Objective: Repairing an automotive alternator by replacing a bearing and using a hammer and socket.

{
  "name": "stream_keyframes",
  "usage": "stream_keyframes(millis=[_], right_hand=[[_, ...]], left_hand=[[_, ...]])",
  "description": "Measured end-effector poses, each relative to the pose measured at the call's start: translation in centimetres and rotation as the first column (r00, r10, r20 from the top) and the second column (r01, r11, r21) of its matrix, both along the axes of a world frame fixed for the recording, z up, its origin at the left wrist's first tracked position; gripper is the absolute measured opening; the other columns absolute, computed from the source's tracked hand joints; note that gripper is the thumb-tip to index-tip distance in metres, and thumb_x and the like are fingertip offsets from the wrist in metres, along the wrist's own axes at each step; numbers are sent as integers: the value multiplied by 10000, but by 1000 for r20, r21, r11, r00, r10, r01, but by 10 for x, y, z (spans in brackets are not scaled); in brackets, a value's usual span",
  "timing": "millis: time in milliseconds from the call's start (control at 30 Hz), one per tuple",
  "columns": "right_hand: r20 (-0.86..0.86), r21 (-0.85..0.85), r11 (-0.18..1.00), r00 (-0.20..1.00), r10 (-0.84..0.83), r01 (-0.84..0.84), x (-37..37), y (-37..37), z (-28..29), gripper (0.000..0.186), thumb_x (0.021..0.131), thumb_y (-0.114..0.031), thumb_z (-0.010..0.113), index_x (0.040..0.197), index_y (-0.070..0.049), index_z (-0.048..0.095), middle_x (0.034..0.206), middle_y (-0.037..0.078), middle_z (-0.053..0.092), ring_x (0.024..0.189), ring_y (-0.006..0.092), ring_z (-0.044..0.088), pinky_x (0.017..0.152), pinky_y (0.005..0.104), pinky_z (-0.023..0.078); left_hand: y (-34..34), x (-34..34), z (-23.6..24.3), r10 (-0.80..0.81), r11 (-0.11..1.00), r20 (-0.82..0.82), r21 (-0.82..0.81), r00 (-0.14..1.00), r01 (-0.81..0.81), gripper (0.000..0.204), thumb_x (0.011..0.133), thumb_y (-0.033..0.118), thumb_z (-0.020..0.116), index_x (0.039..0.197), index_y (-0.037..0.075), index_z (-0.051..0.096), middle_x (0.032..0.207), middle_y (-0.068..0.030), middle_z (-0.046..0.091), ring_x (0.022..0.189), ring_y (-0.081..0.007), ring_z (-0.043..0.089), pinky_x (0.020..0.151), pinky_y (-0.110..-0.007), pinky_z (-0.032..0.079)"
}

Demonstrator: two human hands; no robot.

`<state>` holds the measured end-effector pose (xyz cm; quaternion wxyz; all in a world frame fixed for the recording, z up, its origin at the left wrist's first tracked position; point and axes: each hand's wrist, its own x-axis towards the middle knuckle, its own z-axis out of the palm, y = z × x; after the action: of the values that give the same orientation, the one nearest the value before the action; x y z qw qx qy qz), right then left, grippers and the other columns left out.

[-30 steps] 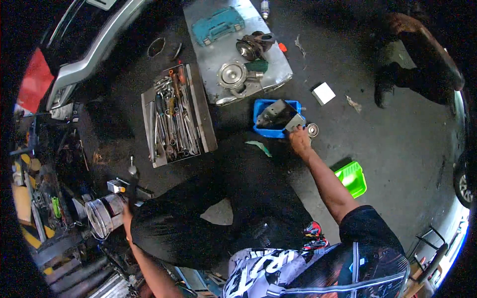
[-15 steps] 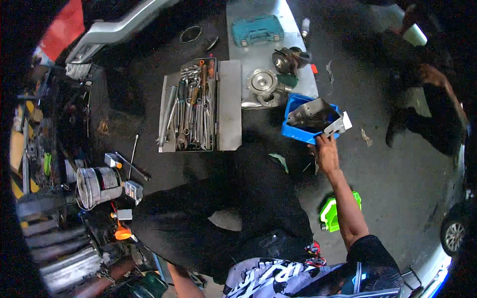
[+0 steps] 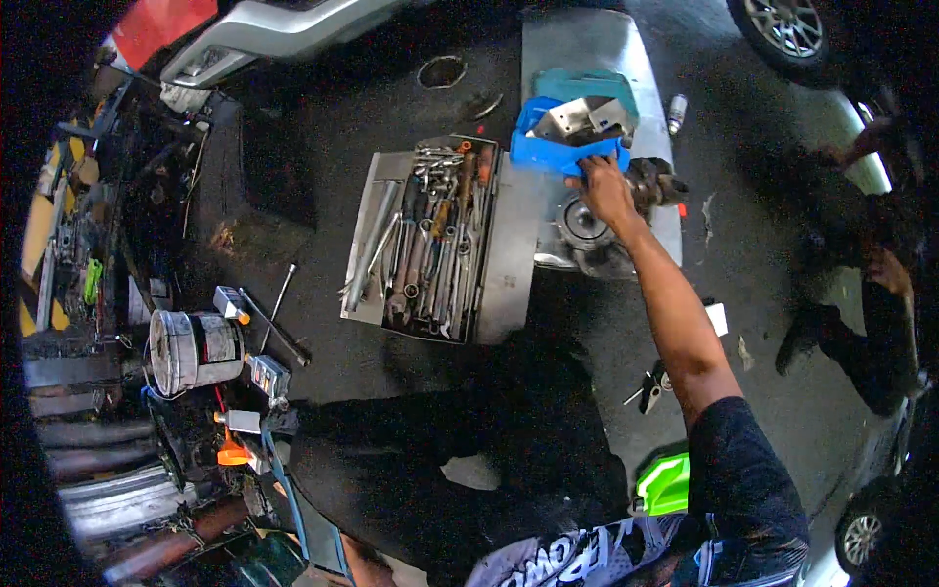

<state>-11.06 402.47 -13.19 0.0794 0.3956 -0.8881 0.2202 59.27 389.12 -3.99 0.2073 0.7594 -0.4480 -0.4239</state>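
My right hand grips the near wall of a blue plastic bin holding bent metal brackets. The bin is above the far part of a silver metal platform, overlapping a teal case; I cannot tell whether it rests. Just below my hand lie a round metal housing and a dark metal part. Left of them, an open toolbox holds several wrenches and tools. Of my left side only the forearm shows at the lower edge; the hand is out of sight.
A bucket and scattered tools stand at left beside clutter. A green container and small white box are on the floor at right. A person crouches at far right. Car wheels and a bumper border the space.
My right hand has moved the blue bin forward from the floor, up over the platform beside the teal case. My left hand has left the bucket and dropped out of sight.
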Motion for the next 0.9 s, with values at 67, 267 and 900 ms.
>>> stream_keyframes(millis=[67, 267, 900], right_hand=[[10, 19, 1000, 1000, 9, -9, -23, -28, -35, 362, 822, -315, 632, 993, 4, 626, 1074, 212, 603, 1029, 405, 545, 990, 457, 351], [206, 315, 935, 949, -237, 165, -91, -50, -120, 435, 863, -398, 569, 1069, -16, 592, 1110, 181, 607, 986, 386, 566, 842, 466, 450], [661, -229, 942, 749, -35, 246, 145, 2, 44, 315, 907, -286, 577, 1063, -20, 643, 1014, 191, 656, 912, 295, 644, 817, 367, 478]], left_hand=[[-1, 2, 3, 36, 999, 32, 14, 999, -37, 486, 993, 380, 378, 1207, -22, 549, 971, -103, 548, 872, -218, 489, 843, -344, 395], [-12, -8, 6, 107, 993, 88, 36, 990, -110, 486, 992, 380, 382, 1206, -23, 549, 969, -104, 547, 868, -219, 485, 842, -344, 394], [-82, -58, 67, -213, 930, 123, -278, 969, 239, 486, 989, 381, 393, 1205, -26, 549, 966, -105, 543, 855, -220, 472, 838, -343, 389]])
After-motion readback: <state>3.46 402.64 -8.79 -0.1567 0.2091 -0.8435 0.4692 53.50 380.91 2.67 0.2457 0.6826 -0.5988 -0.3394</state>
